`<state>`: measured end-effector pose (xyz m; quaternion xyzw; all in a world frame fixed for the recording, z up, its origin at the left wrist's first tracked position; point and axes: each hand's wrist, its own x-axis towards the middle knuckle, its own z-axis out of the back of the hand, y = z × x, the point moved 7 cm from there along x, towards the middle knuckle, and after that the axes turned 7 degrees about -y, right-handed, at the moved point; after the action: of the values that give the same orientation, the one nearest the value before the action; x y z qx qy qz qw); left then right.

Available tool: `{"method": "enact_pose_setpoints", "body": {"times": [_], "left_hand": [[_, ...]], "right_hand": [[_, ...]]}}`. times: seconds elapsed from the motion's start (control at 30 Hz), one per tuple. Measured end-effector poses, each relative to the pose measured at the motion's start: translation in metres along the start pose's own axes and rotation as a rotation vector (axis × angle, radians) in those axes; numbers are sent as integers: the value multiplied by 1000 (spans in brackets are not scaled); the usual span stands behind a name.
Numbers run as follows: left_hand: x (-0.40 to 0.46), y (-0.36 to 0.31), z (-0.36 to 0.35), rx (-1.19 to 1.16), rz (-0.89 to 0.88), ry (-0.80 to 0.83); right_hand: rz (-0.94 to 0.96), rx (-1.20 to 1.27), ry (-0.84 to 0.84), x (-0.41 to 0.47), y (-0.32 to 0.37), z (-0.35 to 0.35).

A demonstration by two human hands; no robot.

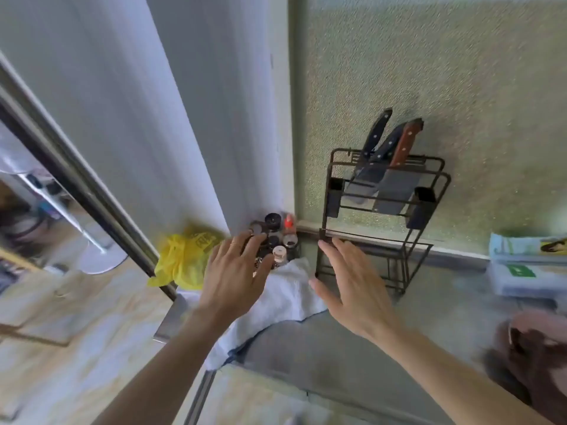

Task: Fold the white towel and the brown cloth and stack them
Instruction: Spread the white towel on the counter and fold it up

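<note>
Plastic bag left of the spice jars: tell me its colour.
Yellow, with faint dark print; the plastic bag shows in the head view.

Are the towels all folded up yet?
Not yet. Nothing looks folded. The white towel lies rumpled on the counter, and both open hands, left and right, hover over it. The brown cloth sits bunched at the right. Folding both and stacking remain.

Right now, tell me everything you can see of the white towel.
The white towel is a soft, terry-looking cloth, unfolded and rumpled, lying on the grey counter in the corner. Its far end sits against the cluster of spice jars, beside the metal knife rack; its near end trails toward the counter's left edge. The left hand hovers open over its left part, hiding some; the right hand is open beside it. Neither has a grip yet.
</note>
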<state>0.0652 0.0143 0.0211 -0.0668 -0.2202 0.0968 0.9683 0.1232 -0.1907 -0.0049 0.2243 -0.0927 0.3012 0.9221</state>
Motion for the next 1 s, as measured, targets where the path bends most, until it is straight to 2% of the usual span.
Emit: {"method": "enact_pose_setpoints", "body": {"times": [0.27,0.43,0.53,0.63,0.8,0.9,1.0], "left_hand": [[-41,98,-119,13,121,257],[-83,128,-195,39,167,460],[-109,142,-232,88,198,647],[-131,149,-255,97,222,758],[-138,150,-262,120,168,677],[-129,147,-248,78,244,678],[-111,137,-223,44,290,530]], "right_hand": [[-146,14,116,4,-9,-153],[-222,-48,294,3,-35,-239],[-237,-80,409,3,-50,-276],[-199,-112,495,-3,-58,-303],[-144,-140,499,-14,-63,-317],[-142,-139,401,-17,-66,-301],[-144,-162,272,-16,-72,-264]]}}
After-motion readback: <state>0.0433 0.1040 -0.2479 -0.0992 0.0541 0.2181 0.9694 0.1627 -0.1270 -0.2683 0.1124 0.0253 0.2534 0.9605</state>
